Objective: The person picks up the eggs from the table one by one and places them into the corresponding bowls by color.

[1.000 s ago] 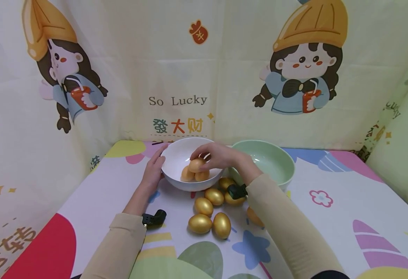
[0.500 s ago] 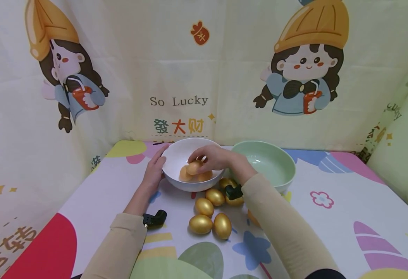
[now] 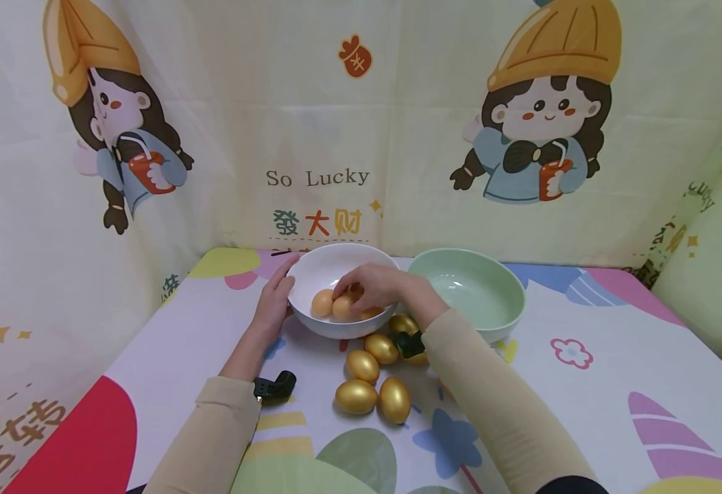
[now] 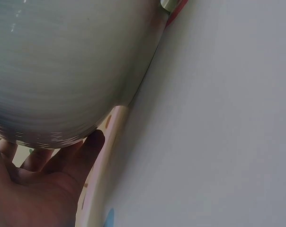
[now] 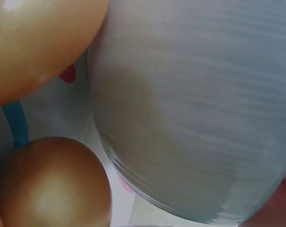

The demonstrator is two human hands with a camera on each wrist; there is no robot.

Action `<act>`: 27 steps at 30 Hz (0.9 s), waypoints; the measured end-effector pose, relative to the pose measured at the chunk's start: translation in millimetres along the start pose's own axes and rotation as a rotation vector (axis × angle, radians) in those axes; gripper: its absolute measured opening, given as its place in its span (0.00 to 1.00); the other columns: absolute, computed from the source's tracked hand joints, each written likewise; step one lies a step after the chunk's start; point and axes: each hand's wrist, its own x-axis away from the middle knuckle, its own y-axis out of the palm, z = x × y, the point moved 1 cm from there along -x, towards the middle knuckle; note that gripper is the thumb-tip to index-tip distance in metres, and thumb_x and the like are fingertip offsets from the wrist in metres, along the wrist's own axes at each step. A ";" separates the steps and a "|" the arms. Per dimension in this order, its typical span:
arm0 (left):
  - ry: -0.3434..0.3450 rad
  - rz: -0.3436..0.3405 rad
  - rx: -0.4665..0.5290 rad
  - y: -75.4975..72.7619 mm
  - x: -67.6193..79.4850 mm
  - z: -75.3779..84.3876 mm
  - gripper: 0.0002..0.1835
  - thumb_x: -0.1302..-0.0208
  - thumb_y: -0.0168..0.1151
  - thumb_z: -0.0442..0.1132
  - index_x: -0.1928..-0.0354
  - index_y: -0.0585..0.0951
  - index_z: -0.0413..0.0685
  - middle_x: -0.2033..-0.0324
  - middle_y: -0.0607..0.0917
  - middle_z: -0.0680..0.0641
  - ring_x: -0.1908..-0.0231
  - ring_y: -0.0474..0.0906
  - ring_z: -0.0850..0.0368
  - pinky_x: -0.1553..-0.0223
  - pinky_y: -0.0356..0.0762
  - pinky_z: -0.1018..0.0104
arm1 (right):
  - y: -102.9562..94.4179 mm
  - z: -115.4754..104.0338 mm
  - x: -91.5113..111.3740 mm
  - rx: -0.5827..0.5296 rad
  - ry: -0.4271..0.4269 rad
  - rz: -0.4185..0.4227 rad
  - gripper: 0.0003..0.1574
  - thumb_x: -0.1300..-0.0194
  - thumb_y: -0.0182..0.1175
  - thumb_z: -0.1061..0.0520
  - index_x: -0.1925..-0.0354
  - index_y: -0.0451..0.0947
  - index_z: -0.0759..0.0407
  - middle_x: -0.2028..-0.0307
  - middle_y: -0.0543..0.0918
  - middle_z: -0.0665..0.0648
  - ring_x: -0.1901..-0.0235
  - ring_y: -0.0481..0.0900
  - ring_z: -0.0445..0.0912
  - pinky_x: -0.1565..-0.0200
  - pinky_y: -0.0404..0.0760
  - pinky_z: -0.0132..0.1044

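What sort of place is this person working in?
Probably a staged booth, perhaps for filming: printed curtains hang behind and on both sides of a colourfully patterned tabletop, and black wrist-worn devices are in view.

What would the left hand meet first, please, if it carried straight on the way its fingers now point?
Most likely the white bowl, on its outer side: the left hand touches it there. If it slid past, the printed cloth beyond would probably come next, though depth is hard to judge.
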 end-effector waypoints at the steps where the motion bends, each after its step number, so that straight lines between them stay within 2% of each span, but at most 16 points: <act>1: 0.000 -0.001 0.001 0.2 0.2 0.4 0.28 0.22 0.40 0.45 0.22 0.62 0.64 0.28 0.68 0.51 0.39 0.73 0.47 0.52 0.79 0.67 | 0.4 -0.1 -0.3 0.010 0.004 -0.004 0.20 0.36 0.69 0.60 0.45 0.84 0.52 0.57 0.82 0.46 0.55 0.74 0.43 0.49 0.72 0.32; 12: -0.011 0.010 0.007 0.6 -0.3 1.2 0.28 0.22 0.41 0.44 0.22 0.62 0.63 0.28 0.68 0.50 0.38 0.73 0.46 0.48 0.79 0.62 | 4.7 -1.5 -2.0 0.039 0.029 -0.048 0.20 0.35 0.68 0.59 0.44 0.83 0.51 0.55 0.83 0.45 0.53 0.74 0.43 0.47 0.72 0.31; 18: -0.005 -0.002 0.018 -0.5 -0.9 -0.1 0.28 0.22 0.40 0.43 0.22 0.61 0.60 0.28 0.67 0.48 0.37 0.72 0.44 0.45 0.78 0.58 | 4.5 -2.9 -1.7 0.004 0.056 -0.058 0.21 0.35 0.69 0.58 0.44 0.83 0.51 0.54 0.83 0.45 0.52 0.74 0.44 0.45 0.71 0.32; 22: -0.014 -0.013 0.022 0.6 -0.3 1.3 0.28 0.21 0.40 0.44 0.21 0.60 0.61 0.28 0.67 0.49 0.37 0.72 0.45 0.45 0.77 0.57 | 2.8 -3.7 0.8 -0.022 0.092 -0.043 0.21 0.36 0.70 0.56 0.44 0.84 0.49 0.53 0.83 0.45 0.50 0.74 0.43 0.43 0.70 0.34; 27: -0.031 -0.018 0.038 0.5 -1.7 1.5 0.28 0.21 0.39 0.45 0.21 0.60 0.60 0.27 0.66 0.50 0.36 0.70 0.47 0.40 0.74 0.53 | -0.9 -3.7 4.7 -0.050 0.070 -0.002 0.21 0.36 0.71 0.54 0.44 0.84 0.51 0.51 0.83 0.47 0.49 0.74 0.44 0.41 0.70 0.35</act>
